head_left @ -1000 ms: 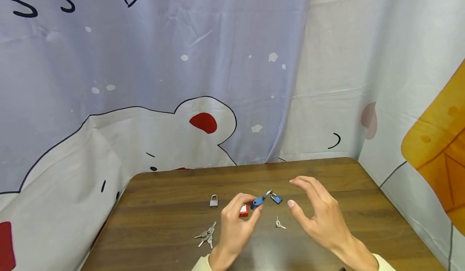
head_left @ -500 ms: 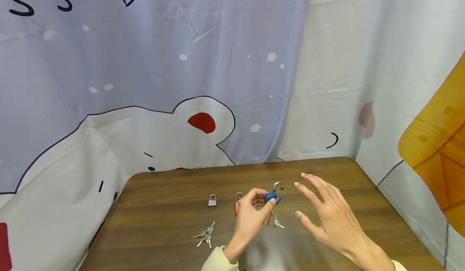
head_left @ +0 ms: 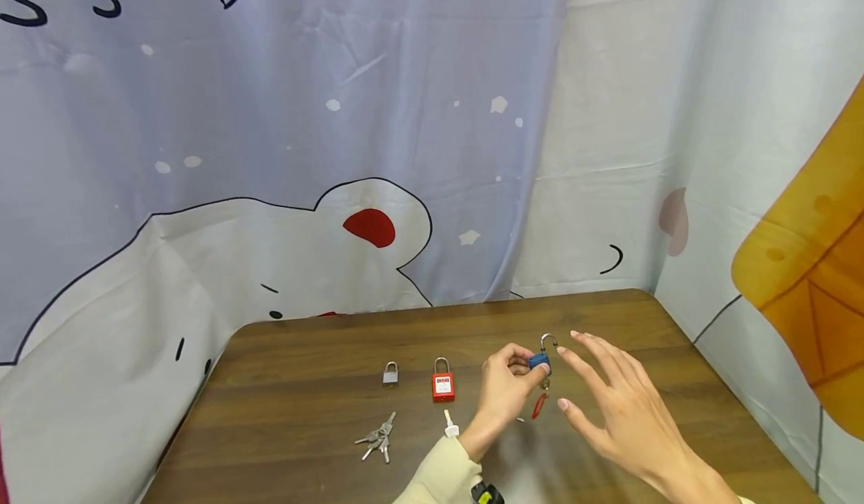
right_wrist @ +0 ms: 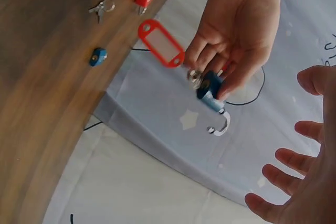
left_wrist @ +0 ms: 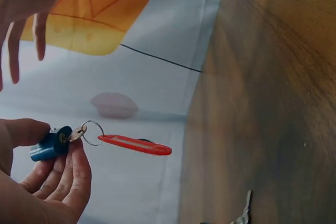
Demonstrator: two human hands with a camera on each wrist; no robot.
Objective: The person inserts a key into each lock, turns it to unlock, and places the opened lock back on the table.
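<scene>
Between thumb and fingers, my left hand [head_left: 499, 391] pinches a blue padlock [head_left: 538, 363] above the table. Its shackle [right_wrist: 226, 124] is swung up and out of the body on one side. A key [left_wrist: 77, 133] sits at the padlock's bottom, and from its ring hangs a red key tag [left_wrist: 135, 144]. My right hand [head_left: 624, 406] is spread just right of the padlock, its fingers apart and holding nothing. A second blue padlock [right_wrist: 97, 56] lies on the table; in the head view it is hidden.
On the wooden table [head_left: 297, 384] lie a small silver padlock [head_left: 391, 374], a red padlock [head_left: 442, 386], a bunch of keys [head_left: 378, 438] and a pale-headed key [head_left: 451, 425]. A small set of keys [right_wrist: 102, 9] is mostly covered in the head view. Printed curtains stand behind.
My left hand has moved right and turned the blue padlock so its shackle points up and the red tag hangs down. The red padlock has come into full view. My right hand stays spread.
</scene>
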